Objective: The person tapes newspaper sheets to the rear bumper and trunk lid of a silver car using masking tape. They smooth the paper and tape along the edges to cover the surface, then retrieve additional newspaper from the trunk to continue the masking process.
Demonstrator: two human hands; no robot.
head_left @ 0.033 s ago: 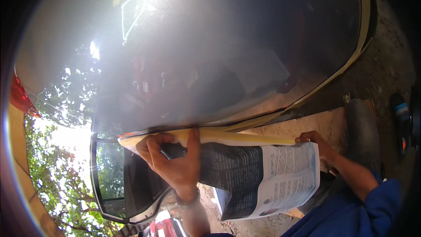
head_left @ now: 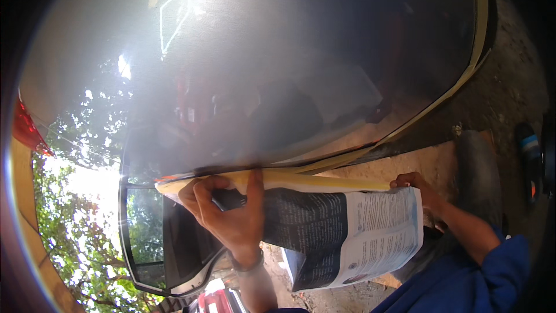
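A dark, glossy car body panel (head_left: pixel 324 40) fills the upper view, with reflections on it. Along its lower edge runs yellow masking tape (head_left: pixel 336 183), which also borders the top of a printed paper sheet (head_left: pixel 382 226). The sheet hangs down, black on its left part and white on its right. My left hand (head_left: pixel 226 208) grips the taped top of the sheet at the panel's edge, thumb and fingers pressed to it. Farther right, my right hand (head_left: pixel 410 182) pinches the sheet's top right corner at the tape's end, away from the panel.
Tape (head_left: pixel 482 17) follows the panel's right edge too. A red lamp (head_left: pixel 28 130) shows at far left. Another vehicle (head_left: pixel 168 237) stands at lower left, before trees. Below right are my leg (head_left: pixel 479 174), a sandal (head_left: pixel 529 156) and dirt ground (head_left: pixel 509 75).
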